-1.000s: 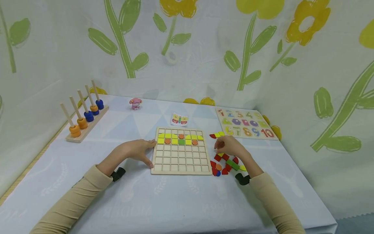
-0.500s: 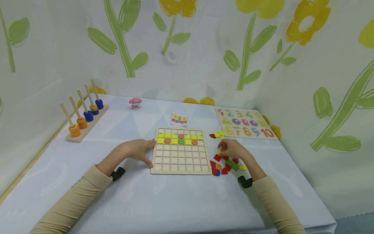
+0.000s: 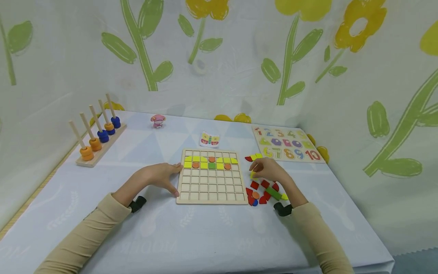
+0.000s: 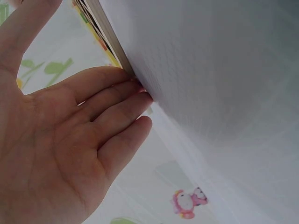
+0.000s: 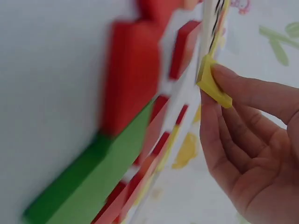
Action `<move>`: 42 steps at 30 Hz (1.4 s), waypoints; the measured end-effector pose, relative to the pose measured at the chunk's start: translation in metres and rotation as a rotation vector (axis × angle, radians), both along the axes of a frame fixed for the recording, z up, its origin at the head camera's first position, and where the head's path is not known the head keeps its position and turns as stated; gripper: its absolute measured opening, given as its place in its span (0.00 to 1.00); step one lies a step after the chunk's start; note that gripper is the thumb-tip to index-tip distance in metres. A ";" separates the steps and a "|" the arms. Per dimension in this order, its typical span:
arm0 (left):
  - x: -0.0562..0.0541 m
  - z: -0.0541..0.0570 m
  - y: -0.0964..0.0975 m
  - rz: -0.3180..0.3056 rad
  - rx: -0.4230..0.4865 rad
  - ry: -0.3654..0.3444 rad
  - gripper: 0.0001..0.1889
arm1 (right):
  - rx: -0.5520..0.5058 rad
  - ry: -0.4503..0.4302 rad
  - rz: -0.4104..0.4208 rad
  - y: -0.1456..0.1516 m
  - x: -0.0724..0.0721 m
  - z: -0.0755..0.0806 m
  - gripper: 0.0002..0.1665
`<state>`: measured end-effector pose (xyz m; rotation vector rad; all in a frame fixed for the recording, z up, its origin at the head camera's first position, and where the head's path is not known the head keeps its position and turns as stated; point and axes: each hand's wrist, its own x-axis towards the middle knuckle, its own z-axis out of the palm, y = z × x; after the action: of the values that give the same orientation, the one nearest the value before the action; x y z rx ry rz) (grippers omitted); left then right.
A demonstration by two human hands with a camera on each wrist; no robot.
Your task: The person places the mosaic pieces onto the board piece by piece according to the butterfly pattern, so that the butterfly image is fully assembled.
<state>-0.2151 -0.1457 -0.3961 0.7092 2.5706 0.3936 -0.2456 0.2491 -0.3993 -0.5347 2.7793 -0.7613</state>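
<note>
A square wooden grid board (image 3: 212,184) lies in the middle of the table, with yellow pieces, orange discs and a green square in its upper rows. My left hand (image 3: 163,177) rests against the board's left edge, thumb and fingers spread apart; in the left wrist view its fingers (image 4: 124,109) are fairly straight and touch the edge. My right hand (image 3: 269,170) is to the right of the board and pinches a small yellow piece (image 5: 214,84) between thumb and fingers. Below that hand lie loose red pieces (image 3: 254,185), a green block (image 3: 273,193) and an orange disc (image 3: 255,195).
A small butterfly picture card (image 3: 210,140) lies behind the board. At the back right is a number puzzle (image 3: 289,144). A peg stacker (image 3: 102,146) with orange and blue rings stands on the left. A pink figurine (image 3: 158,121) is at the back.
My right hand dips to the loose pieces, then lifts up and to the left with a yellow piece pinched in it. The left hand stays at the board's edge.
</note>
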 end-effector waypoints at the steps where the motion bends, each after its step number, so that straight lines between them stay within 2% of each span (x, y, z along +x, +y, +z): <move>1: 0.000 0.000 0.000 0.001 0.002 0.000 0.56 | -0.005 0.009 0.002 -0.004 -0.001 0.002 0.07; 10: 0.000 -0.001 0.000 0.003 0.011 0.003 0.56 | -0.072 0.047 0.039 -0.038 -0.017 0.007 0.07; 19: -0.001 -0.002 0.000 0.007 0.011 -0.002 0.56 | 0.005 0.103 0.070 -0.056 -0.027 0.005 0.08; 25: -0.002 -0.003 0.000 0.002 0.010 -0.001 0.57 | 0.035 0.107 0.027 -0.060 -0.029 0.004 0.02; 29: -0.001 -0.003 -0.001 0.000 0.007 0.001 0.57 | 0.040 0.123 0.000 -0.061 -0.029 0.004 0.03; 35: 0.000 -0.003 -0.002 0.003 -0.005 -0.004 0.57 | 0.075 0.159 -0.006 -0.062 -0.026 0.003 0.03; 42: -0.002 -0.002 -0.001 -0.003 -0.002 0.001 0.57 | 0.053 0.119 0.019 -0.058 -0.023 0.004 0.05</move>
<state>-0.2167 -0.1470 -0.3984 0.7128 2.5699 0.3903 -0.2691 0.1913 -0.3948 -0.6145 2.8899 -0.6706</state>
